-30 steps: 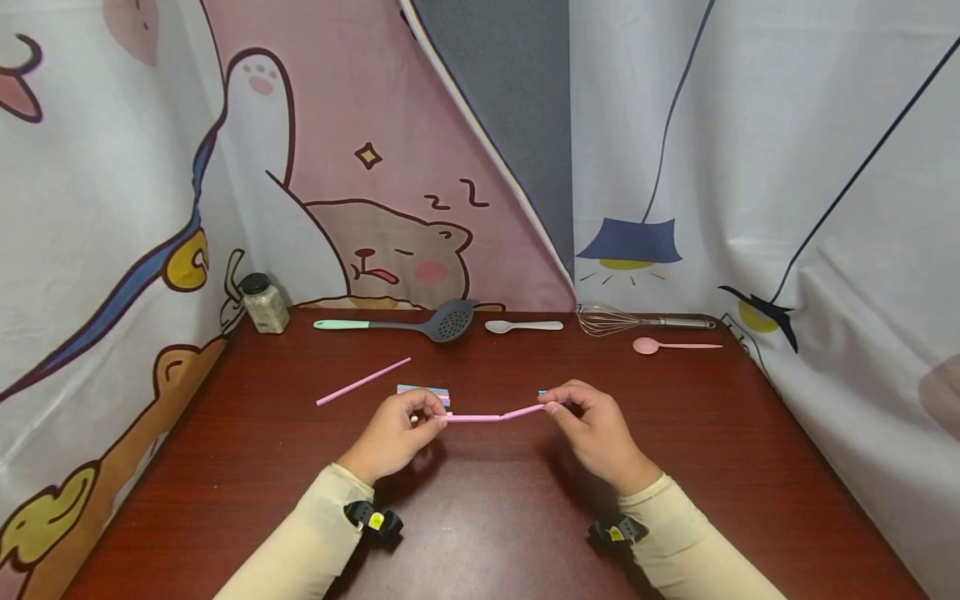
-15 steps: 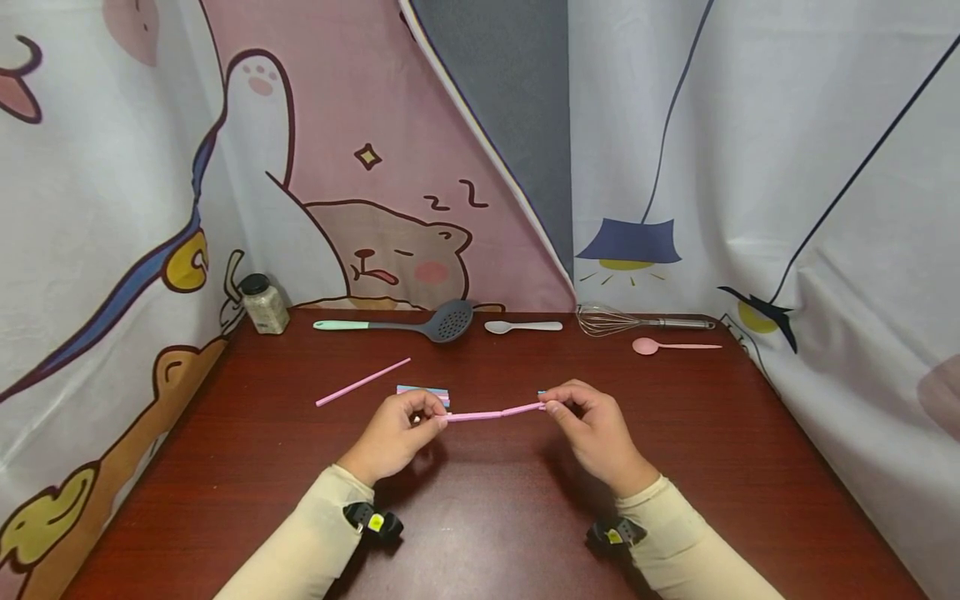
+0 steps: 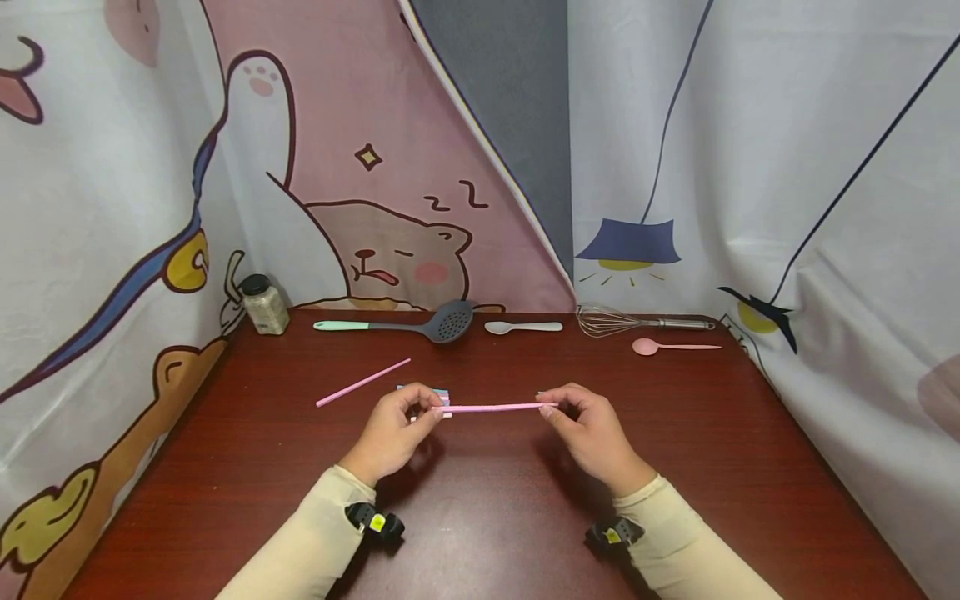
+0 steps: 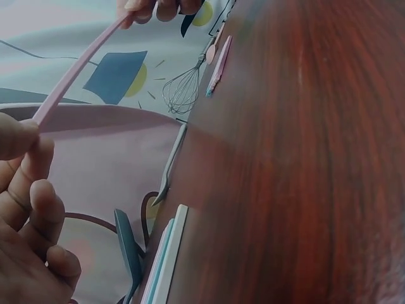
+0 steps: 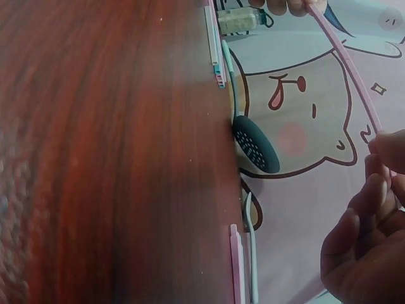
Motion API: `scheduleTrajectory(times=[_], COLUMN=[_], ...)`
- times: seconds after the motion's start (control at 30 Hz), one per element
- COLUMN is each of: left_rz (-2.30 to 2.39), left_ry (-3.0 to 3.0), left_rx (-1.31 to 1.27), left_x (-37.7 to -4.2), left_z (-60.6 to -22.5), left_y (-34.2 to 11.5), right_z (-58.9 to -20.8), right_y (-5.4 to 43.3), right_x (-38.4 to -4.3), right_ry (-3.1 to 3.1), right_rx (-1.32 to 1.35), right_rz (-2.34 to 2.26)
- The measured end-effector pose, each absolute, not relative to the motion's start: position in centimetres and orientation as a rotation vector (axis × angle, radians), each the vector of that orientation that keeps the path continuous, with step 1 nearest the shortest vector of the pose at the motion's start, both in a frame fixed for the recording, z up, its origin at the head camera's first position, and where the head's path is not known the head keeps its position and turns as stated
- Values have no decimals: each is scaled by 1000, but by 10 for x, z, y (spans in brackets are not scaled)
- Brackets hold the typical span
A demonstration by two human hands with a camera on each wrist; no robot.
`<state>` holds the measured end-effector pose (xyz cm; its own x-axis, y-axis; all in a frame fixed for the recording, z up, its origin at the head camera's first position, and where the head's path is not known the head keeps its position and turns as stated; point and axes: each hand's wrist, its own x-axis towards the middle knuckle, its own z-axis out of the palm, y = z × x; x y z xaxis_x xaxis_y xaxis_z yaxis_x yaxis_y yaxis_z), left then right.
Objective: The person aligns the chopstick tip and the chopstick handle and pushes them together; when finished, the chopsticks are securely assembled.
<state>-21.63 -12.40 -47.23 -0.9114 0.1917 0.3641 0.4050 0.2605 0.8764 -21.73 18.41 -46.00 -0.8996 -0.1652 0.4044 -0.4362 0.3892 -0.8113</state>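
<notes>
A thin pink straw-like stick (image 3: 491, 408) stretches nearly straight and level between the two hands, raised above the table. My left hand (image 3: 392, 437) pinches its left end between thumb and forefinger. At the other end, my right hand (image 3: 600, 442) pinches it the same way, with the remaining fingers loosely curled. Behind the left hand lies a bundle of short blue, pink and white sticks (image 4: 166, 263), partly hidden in the head view. A smaller group of pink sticks (image 5: 236, 263) lies behind the right hand, almost wholly covered in the head view.
Farther left on the brown table (image 3: 480, 517) lies a loose pink stick (image 3: 363, 382). Along the back edge are a jar with a black lid (image 3: 265, 306), a slotted spoon (image 3: 450, 322), a white spoon (image 3: 522, 327), a whisk (image 3: 611, 321) and a pink spoon (image 3: 647, 346).
The held stick was kinked at its middle and has come straight. My left hand has risen slightly with its end; my right hand has barely moved.
</notes>
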Motion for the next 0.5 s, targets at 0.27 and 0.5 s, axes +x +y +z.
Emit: scheduleTrajectory(times=[0.27, 0.5], left_rz=[-1640, -1633], left_ry=[-2360, -2350], left_rx=[-534, -520], left_x=[-216, -215], left_z=[-472, -472], left_y=[-125, -124], right_z=[-461, -464], right_y=[185, 184], right_x=[-220, -219], right_ry=[-2414, -2403], right_rx=[485, 486], right_rz=[1516, 1510])
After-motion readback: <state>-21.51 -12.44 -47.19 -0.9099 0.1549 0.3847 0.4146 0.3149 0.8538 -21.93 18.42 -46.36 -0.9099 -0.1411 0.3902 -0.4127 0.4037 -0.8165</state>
